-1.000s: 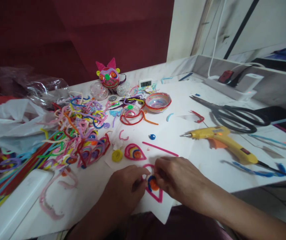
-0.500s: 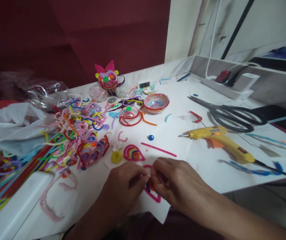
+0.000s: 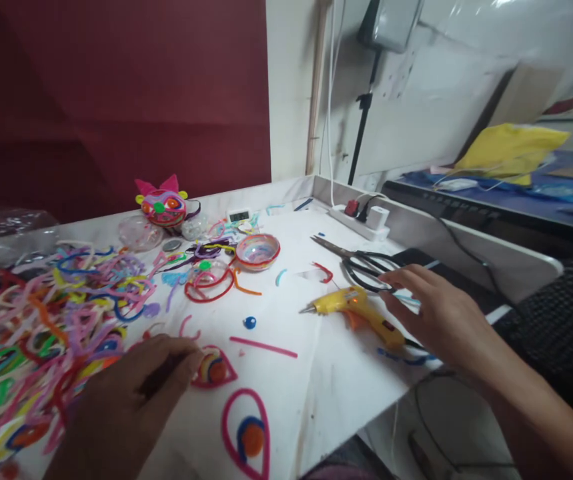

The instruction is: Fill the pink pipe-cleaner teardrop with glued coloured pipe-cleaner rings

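Note:
My left hand (image 3: 133,403) is closed in a pinch over the near left of the table. Anything between its thumb and forefinger is too hidden to make out. Its fingertips overlap a pink teardrop-shaped pipe-cleaner piece (image 3: 225,381) with yellow and orange coils inside. Nearer to me lies a larger pink pipe-cleaner outline (image 3: 265,427) around a blue and orange coil (image 3: 252,440). Over on the right, my right hand (image 3: 429,307) is open, fingers apart, at the handles of black scissors (image 3: 361,263); contact is unclear. Just left of that hand lies a yellow hot glue gun (image 3: 351,303).
Loose pipe cleaners (image 3: 86,300) are heaped on the left. A decorated animal head (image 3: 165,208), a bowl (image 3: 258,252) and a small digital clock (image 3: 239,217) stand at the back. A straight pink pipe cleaner (image 3: 263,347) lies mid-table. A power strip (image 3: 359,223) sits along the raised edge.
My hands have parted from over the pink outline, uncovering it. The right one has moved to the scissors, the left one leftward. The view has swung right.

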Motion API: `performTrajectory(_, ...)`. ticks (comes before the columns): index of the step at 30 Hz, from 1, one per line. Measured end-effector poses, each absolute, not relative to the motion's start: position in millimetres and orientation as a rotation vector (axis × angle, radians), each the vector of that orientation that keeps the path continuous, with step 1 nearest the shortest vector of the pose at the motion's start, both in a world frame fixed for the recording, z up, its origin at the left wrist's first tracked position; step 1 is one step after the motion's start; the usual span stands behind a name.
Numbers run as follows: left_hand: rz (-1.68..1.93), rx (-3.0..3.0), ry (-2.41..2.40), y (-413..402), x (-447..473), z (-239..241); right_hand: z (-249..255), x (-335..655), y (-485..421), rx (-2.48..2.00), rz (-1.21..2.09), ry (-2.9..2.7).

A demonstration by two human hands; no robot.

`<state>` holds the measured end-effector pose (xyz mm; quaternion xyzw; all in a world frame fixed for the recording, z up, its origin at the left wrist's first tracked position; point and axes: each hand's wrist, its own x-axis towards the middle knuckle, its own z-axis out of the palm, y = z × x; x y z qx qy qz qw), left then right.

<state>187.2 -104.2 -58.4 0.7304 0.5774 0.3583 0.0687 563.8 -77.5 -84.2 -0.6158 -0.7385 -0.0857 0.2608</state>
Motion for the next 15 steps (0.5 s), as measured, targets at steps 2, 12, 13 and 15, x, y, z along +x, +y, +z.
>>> performTrajectory(2, 1.102, 2.202, 1.745, -95, 186, -55, -87, 585, -55, -1.731, -0.245, -2.037)
performTrajectory(12, 1.095, 2.07, 1.75, -71, 178, -88, -81, 596, -11, -1.881, -0.048, -2.26)
performTrajectory(13, 1.07, 2.069, 1.743, -72, 179, -89, -78, 592, -17, -1.876, -0.027, -2.261)
performTrajectory(15, 1.034, 2.066, 1.73, -76, 180, -88, -76, 582, -33, -1.859, 0.031, -2.268)
